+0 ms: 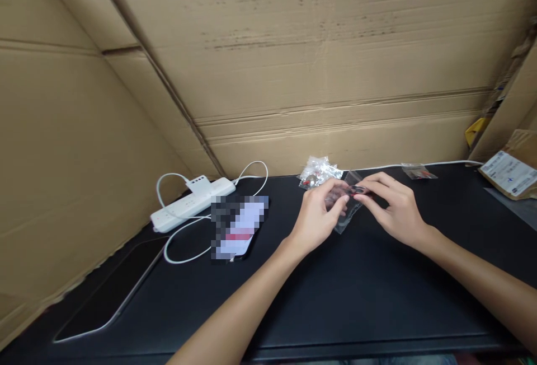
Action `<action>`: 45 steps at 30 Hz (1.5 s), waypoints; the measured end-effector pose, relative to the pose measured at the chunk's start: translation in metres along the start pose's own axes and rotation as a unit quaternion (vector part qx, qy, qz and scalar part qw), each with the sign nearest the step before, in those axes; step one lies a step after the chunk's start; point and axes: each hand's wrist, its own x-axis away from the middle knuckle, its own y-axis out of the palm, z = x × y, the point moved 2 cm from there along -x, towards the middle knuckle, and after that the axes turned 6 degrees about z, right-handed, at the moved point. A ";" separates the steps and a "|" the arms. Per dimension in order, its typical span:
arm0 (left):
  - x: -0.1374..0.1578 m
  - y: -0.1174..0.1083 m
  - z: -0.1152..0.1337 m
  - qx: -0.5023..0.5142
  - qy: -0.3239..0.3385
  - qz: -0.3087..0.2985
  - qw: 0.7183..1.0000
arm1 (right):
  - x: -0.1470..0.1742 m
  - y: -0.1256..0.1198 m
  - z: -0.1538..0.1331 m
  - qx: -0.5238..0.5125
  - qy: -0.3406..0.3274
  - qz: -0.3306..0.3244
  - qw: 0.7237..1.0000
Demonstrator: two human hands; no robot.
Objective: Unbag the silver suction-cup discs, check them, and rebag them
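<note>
Above the black table, my left hand (318, 212) is closed on a small clear plastic bag (347, 219), whose lower corner hangs below the fingers. My right hand (393, 206) meets it from the other side, thumb and fingers pinching a small dark and red item (357, 190) at the bag. Fingers cover most of this item, so its kind and whether it lies inside the bag cannot be made out. Just behind my left hand lies a pile of clear plastic bags (321, 171) with small red parts showing.
A white power strip (193, 205) with looping cables and a partly blurred phone (245, 228) lie to the left. Nearer sits a dark flat panel (115, 289). Another small bag (419, 172) and a labelled brown parcel (510, 173) lie right. Cardboard walls (335, 74) surround the table.
</note>
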 end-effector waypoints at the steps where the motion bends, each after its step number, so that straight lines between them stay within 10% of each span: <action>1: 0.000 0.000 0.000 -0.007 0.007 0.002 1.000 | 0.000 0.000 0.000 -0.010 0.014 0.002 1.000; 11: 0.002 0.005 -0.006 0.051 -0.011 -0.024 0.998 | -0.001 0.004 0.006 -0.114 0.163 -0.028 0.980; 19: 0.000 0.009 -0.009 0.145 -0.031 -0.022 0.989 | -0.008 0.005 0.018 -0.295 0.312 -0.048 0.902; 28: 0.001 0.013 -0.011 0.166 -0.053 0.031 0.984 | -0.004 0.000 0.008 -0.072 0.211 -0.031 0.974; 45: 0.002 0.015 -0.007 0.207 -0.082 0.023 0.975 | -0.010 0.000 0.024 -0.225 0.274 -0.071 0.932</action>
